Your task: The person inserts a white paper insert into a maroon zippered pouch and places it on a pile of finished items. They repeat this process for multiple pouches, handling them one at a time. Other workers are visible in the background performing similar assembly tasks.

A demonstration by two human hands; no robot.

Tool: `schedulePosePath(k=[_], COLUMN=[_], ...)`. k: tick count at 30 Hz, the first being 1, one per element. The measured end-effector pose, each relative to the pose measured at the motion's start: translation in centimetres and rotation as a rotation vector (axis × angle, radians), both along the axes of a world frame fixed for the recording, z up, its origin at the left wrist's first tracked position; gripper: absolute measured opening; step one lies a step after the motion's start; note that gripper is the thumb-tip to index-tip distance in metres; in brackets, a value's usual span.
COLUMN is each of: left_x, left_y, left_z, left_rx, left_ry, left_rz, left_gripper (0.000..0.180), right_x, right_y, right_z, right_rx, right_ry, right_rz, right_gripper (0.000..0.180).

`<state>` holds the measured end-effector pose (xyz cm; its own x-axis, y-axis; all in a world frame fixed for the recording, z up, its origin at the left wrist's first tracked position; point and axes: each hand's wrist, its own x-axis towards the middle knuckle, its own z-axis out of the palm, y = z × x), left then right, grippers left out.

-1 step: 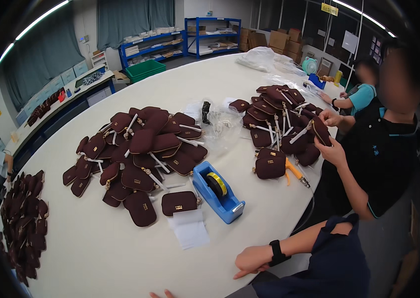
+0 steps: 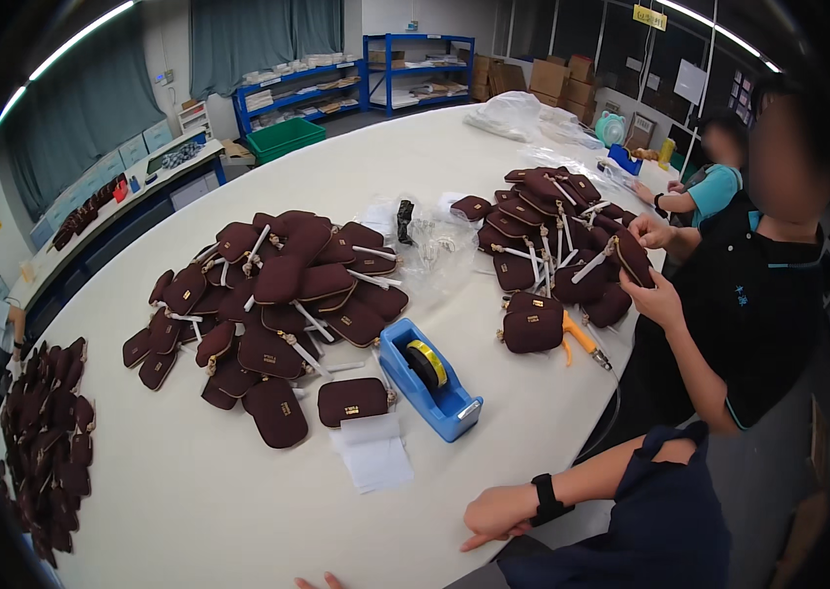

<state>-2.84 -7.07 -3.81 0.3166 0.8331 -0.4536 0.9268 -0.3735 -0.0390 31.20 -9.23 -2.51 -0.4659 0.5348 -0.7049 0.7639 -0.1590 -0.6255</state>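
The right hand [image 2: 498, 515], a black band at its wrist, lies flat and empty on the near edge of the white table [image 2: 189, 510]. Only the fingertips of the left hand [image 2: 321, 581] show, so its grip cannot be told. Just beyond lie a thin white paper sheet [image 2: 373, 454] and a single maroon pouch [image 2: 351, 400], soft and rounded with a small gold tag. To their right stands a blue plastic tape dispenser [image 2: 431, 381]. A careless reach could likely catch its cutter or sweep the light sheet away. Farther left, the loosely heaped pouches [image 2: 272, 314] could slide.
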Motion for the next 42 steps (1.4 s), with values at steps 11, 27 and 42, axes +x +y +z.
schedulePosePath(k=[11,27,42], left_x=[-0.4,-0.2,-0.4], left_y=[-0.3,0.1,-0.3], left_z=[-0.3,-0.4,-1.2], left_rx=[-0.002,-0.035,0.025], left_ry=[0.023,-0.048,-0.047], left_rz=[-0.013,0.053,0.007], left_gripper=[0.134,0.137,0.138], right_x=[14.6,28.2,25.2], right_y=[-2.2,-1.5,-8.6], right_z=[0.3,-3.3,-1.2], right_rx=[0.385,0.62,0.821], right_ry=[-0.205,-1.061,-0.735], right_rz=[-1.029,-1.201,-1.464], right_gripper=[0.035,0.071,0.066])
